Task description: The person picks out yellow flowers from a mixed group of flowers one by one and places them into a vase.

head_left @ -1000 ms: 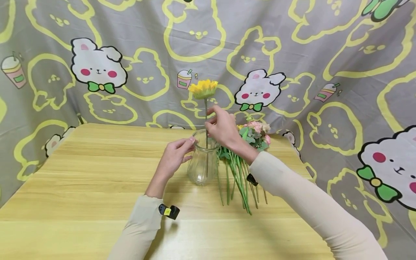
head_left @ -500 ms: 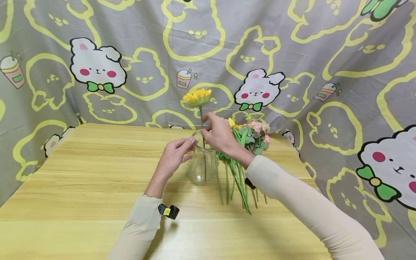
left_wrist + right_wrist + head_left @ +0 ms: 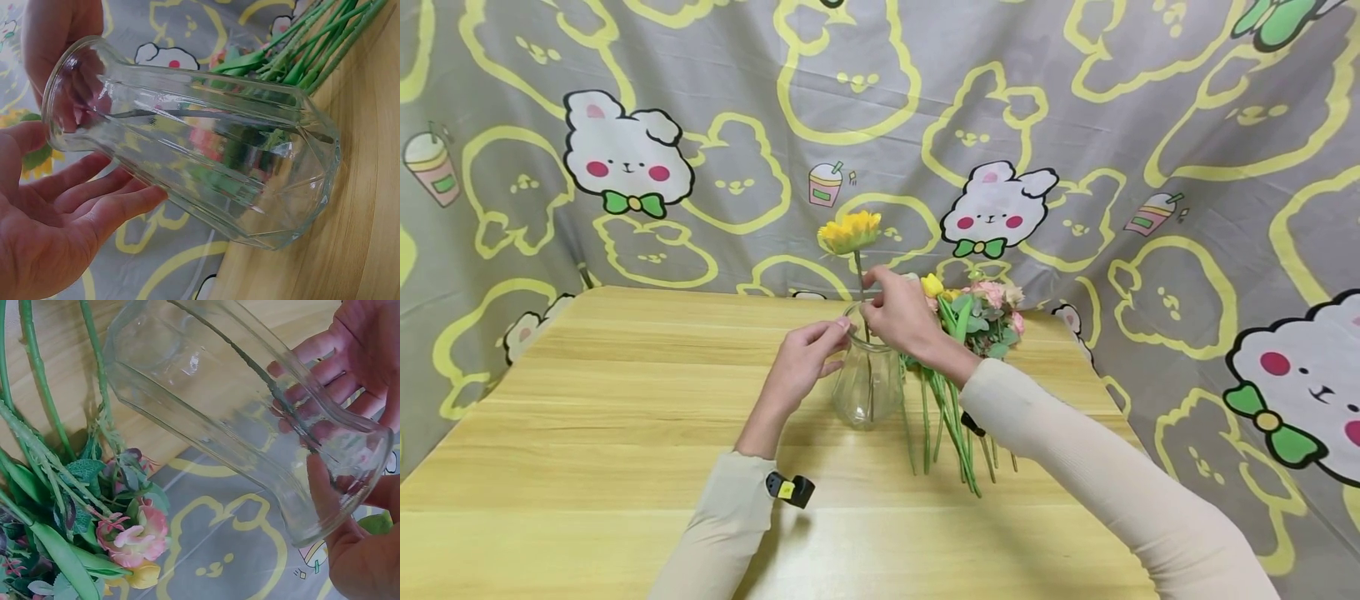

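Observation:
A clear faceted glass vase (image 3: 883,387) stands upright on the wooden table. My left hand (image 3: 801,360) steadies it from the left, thumb at the rim and fingers along its side, as the left wrist view shows. My right hand (image 3: 904,315) pinches the stem of a yellow sunflower (image 3: 850,233) at the vase mouth. The flower head rises above the rim, leaning left. Inside the glass, the dark stem (image 3: 187,114) runs down close to the base. In the right wrist view, a right fingertip (image 3: 320,478) overlaps the vase's neck beside the stem.
To the right of the vase lies a pile of flowers (image 3: 988,292), pink and yellow with green leaves, its stems (image 3: 958,442) pointing toward me. A grey patterned curtain (image 3: 722,67) hangs behind the wooden table (image 3: 587,400).
The sunflower has gone lower into the vase, its head moving down and left and tilting left. My right hand has lowered with it. The left hand and vase have stayed in place.

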Demonstrator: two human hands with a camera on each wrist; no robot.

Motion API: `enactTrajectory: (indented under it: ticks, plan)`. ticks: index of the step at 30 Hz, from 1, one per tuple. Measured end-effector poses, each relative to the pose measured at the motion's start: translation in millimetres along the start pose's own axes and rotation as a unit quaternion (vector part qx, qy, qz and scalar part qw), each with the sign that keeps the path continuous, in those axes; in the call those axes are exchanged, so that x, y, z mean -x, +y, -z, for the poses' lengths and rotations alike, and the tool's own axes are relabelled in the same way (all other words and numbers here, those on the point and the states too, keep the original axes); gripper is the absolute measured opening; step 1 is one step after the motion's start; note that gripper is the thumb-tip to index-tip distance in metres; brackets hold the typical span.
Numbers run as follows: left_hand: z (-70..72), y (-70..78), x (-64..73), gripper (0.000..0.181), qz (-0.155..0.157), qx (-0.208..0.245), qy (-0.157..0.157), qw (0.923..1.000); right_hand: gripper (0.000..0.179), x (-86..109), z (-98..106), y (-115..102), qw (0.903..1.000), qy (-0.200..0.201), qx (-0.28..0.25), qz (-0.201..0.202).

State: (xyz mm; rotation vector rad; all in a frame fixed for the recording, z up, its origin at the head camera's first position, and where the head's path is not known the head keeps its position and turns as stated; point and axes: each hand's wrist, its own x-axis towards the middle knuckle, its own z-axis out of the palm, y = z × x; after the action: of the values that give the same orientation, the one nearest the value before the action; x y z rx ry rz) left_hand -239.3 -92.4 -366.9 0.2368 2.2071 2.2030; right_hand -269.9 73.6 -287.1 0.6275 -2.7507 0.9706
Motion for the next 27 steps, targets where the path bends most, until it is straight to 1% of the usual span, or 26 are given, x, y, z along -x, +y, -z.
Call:
enactTrajectory:
  ticks: [4,7,12,22,27]
  plan:
    - [0.3,0.5,0.6,0.055,-0.002,0.000,-0.001,1.0000,0.023,-0.9,-1.5,-0.5,1.0000,-0.001,0.001,0.003]
    - [0.3,0.7,0.9,0.056,-0.003,0.000,-0.001,1.0000,0.023,-1.2,-1.9,-1.0,1.0000,-0.001,0.006,0.005]
    - [0.1,1.2,1.2,0.053,-0.002,0.002,0.000,1.0000,0.025,-1.4,-1.5,-1.7,0.9999,-0.012,0.008,0.001]
    - [0.3,0.6,-0.2,0.052,-0.002,0.002,0.000,1.0000,0.027,-1.9,1.5,-2.3,0.9996,-0.018,0.016,-0.013]
    - [0.6,0.5,0.3,0.055,-0.003,0.000,-0.003,1.0000,0.029,-1.2,3.7,-4.1,0.9993,-0.014,0.031,-0.017]
